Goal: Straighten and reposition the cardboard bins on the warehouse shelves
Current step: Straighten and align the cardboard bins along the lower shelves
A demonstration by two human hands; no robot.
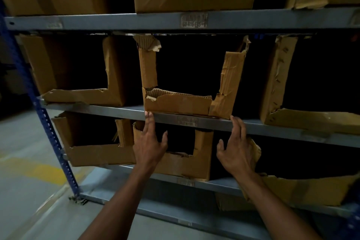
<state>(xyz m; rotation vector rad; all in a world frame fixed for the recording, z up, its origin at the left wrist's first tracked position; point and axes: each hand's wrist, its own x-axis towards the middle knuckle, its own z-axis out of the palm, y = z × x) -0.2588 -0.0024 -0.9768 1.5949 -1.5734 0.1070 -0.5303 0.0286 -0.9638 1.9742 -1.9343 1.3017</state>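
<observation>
Reaching up with both arms, I bring the left hand (151,142) and the right hand (236,150) to the two bottom corners of the torn middle bin (187,103) on the middle shelf (263,127). Both hands are spread, fingers straight, and they hold nothing. The left fingertips (149,115) touch the bin's lower left corner at the shelf edge; the right fingertips (233,119) are just under its lower right corner. I judge the hands are placed like this, one on each side, so the bin can be pushed back evenly and does not turn.

This bin sits a little crooked, with its front wall ripped open and its right side leaning outward, so it is soft and can bend under pressure.

Around it, the left bin (78,84) and the right bin (292,103) stand on the same shelf, each apart from the middle one by a dark gap. Below my hands is the lower bin (185,161), also torn. A blue post (39,107) holds the rack at the left. The shelf edge itself is between my wrists and the bin.
</observation>
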